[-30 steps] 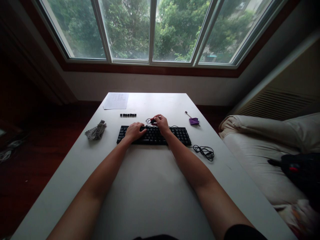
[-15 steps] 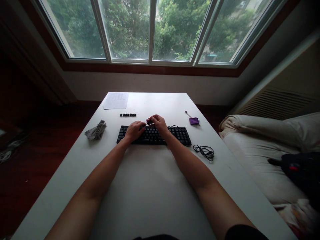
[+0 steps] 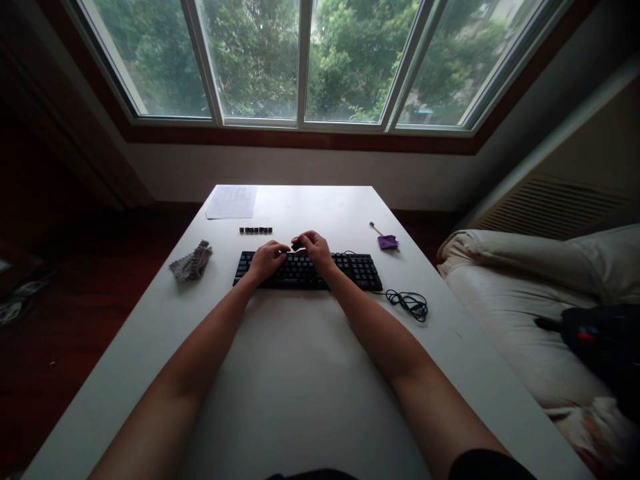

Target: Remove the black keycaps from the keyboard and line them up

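A black keyboard lies across the white table, partly covered by both hands. Above its back edge, my right hand is closed in a pinch on a small dark piece with a thin loop, apparently a keycap puller. Just left of it, my left hand rests over the keyboard's left part. Its thumb and forefinger are drawn together beside the puller, and whatever they pinch is too small to make out. Behind the left hand, several black keycaps stand in a short row on the table.
A crumpled grey cloth lies at the left, and a printed sheet at the far left corner. To the right are a purple cloth, a small brush and the coiled cable. A pale sofa stands beside the table.
Both hands have shifted very slightly to the left and parted a little, the puller moving along with the right one. Everything on the table stays where it was.
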### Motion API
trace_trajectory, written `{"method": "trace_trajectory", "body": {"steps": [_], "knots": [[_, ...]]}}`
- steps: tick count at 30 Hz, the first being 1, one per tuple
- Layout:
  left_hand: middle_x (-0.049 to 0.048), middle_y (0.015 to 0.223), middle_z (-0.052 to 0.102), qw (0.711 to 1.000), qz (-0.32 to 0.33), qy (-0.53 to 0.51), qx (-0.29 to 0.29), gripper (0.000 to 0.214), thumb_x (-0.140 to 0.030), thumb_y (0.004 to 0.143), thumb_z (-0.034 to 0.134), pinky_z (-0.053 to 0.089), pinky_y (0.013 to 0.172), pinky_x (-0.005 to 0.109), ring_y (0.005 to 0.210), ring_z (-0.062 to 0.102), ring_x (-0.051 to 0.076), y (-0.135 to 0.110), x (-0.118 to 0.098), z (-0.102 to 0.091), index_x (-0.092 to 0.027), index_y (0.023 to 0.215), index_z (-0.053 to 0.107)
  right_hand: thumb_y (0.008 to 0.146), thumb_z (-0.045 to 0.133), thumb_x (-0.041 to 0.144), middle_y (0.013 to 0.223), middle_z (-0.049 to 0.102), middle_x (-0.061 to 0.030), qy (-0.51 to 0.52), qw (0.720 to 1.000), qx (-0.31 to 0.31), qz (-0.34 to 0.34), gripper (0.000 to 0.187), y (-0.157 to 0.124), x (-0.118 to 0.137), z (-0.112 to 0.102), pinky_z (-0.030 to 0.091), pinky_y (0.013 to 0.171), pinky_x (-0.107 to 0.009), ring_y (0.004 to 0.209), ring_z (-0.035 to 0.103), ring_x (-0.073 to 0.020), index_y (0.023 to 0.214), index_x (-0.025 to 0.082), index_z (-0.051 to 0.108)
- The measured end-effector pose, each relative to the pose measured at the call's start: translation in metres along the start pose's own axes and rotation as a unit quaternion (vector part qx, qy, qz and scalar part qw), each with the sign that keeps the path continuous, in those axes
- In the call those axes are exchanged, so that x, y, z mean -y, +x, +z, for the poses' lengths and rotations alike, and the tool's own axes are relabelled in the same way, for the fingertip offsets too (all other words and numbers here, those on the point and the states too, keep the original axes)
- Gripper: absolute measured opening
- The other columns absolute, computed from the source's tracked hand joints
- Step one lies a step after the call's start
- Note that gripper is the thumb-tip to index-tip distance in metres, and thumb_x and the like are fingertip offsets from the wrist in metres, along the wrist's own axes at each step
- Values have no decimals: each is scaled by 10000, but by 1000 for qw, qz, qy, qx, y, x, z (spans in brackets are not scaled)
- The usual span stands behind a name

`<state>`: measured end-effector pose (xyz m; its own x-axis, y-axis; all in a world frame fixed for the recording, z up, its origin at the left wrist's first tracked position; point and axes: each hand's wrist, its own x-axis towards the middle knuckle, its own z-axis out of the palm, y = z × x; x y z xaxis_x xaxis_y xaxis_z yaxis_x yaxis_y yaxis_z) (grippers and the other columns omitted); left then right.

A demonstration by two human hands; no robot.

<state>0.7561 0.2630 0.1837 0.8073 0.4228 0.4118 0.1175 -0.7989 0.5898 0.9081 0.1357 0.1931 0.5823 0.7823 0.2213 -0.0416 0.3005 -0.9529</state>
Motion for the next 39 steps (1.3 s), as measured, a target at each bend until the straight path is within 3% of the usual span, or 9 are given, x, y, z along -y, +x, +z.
{"method": "trace_trajectory", "body": {"steps": [7, 11, 15, 20, 26, 31, 39], "knots": [[46, 1035, 712, 998, -34, -47, -1, 254, -330, 920, 585, 553, 783, 314, 844, 669, 172, 7, 5, -8, -250, 1058, 783, 841, 712, 547, 866, 749, -48, 0, 1000, -30, 1, 374, 2, 1, -10, 595, 610, -268, 743, 713, -165, 896, 200, 584], [40, 1015, 744, 997, -68, -44, -11, 250, -280, 881, 600, 554, 797, 322, 810, 671, 175, 16, 17, -9, -239, 1066, 763, 826, 712, 553, 866, 754, -55, -6, 999, -47, 25, 382, -1, 3, -15, 587, 602, -263, 743, 716, -167, 881, 199, 579], [28, 980, 763, 995, -97, -10, -8, 249, -257, 862, 623, 548, 841, 322, 820, 693, 182, 34, 34, -6, -239, 1079, 744, 805, 718, 553, 850, 749, -48, -7, 998, -52, 40, 388, -6, 0, -15, 577, 582, -259, 724, 714, -165, 868, 198, 576], [34, 1024, 769, 990, -101, 95, 5, 343, -256, 874, 627, 516, 936, 352, 972, 699, 226, 61, 50, 0, -268, 1202, 723, 782, 729, 566, 820, 740, -38, -11, 998, -42, 45, 404, -9, -6, -17, 581, 583, -269, 712, 707, -168, 857, 200, 577], [70, 1043, 755, 974, -96, 205, 1, 243, -259, 880, 621, 439, 1021, 433, 1078, 639, 284, 89, 61, 8, -265, 1086, 750, 765, 737, 581, 802, 734, -26, -5, 998, -51, 47, 420, -11, -8, -23, 579, 587, -276, 713, 701, -175, 865, 207, 575], [70, 1151, 723, 975, -64, 213, 3, 217, -226, 851, 644, 376, 1081, 460, 1208, 539, 290, 108, 72, 14, -270, 1034, 753, 772, 734, 589, 809, 738, -35, -9, 998, -44, 50, 420, -10, -7, -25, 579, 597, -282, 727, 701, -178, 853, 206, 579], [64, 1167, 694, 970, -129, 205, 22, 247, -248, 791, 675, 391, 1041, 428, 1172, 505, 288, 117, 91, 26, -276, 1019, 765, 773, 737, 581, 814, 742, -27, 0, 998, -36, 54, 412, -7, -12, -27, 585, 602, -282, 729, 701, -175, 869, 215, 574]]}}
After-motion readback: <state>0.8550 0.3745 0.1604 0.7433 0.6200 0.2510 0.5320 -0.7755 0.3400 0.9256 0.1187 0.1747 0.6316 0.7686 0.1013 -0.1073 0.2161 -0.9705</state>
